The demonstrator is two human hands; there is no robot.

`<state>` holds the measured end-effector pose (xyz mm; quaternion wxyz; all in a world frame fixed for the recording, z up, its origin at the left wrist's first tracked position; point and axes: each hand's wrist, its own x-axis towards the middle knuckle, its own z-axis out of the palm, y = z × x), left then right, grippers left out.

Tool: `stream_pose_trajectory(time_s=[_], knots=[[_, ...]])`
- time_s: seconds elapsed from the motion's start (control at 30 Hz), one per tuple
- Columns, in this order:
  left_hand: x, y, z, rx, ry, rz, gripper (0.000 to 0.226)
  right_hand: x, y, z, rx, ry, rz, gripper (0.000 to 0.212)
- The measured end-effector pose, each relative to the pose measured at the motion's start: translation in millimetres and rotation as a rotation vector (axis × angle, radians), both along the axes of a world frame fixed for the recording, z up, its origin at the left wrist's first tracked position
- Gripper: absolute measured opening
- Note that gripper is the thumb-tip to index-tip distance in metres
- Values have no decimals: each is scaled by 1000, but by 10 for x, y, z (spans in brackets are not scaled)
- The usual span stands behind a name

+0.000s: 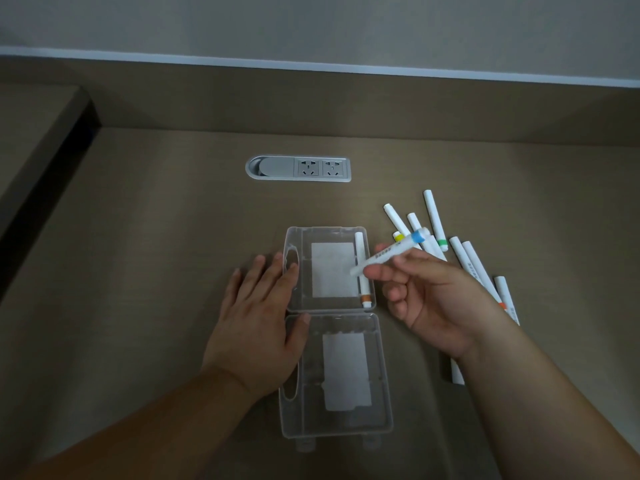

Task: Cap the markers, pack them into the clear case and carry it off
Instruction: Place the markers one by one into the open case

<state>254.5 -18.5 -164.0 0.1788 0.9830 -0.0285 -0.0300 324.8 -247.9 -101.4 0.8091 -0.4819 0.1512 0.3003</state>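
Note:
The clear case (332,233) lies open flat on the desk, its two halves hinged in the middle. One white marker with an orange band (364,292) lies along the right wall of the far half. My left hand (258,327) rests flat on the case's left edge, fingers spread. My right hand (426,299) hovers to the right of the case and pinches a white marker with a blue band (391,251), capped and tilted, just above the far half's right side. Several more white markers (467,258) lie in a loose pile right of the case, partly hidden by my right hand.
A recessed silver power socket panel (298,168) sits in the desk behind the case. A raised wall edge (311,98) runs along the back, and a step (52,161) rises at the left. The near half of the case (384,375) holds no markers.

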Motion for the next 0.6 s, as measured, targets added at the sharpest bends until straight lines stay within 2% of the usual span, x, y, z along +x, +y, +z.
stream_pose_trajectory(time_s=[0.17,0.43,0.6], knots=[[-2,7,-23,4,-4,0,72,0,25,23,85,13,-37,31],[0,6,-10,-2,-6,-3,73,8,41,-21,63,-14,-47,19],[2,8,-2,11,-3,-1,73,47,110,-14,-122,-99,-76,25]])
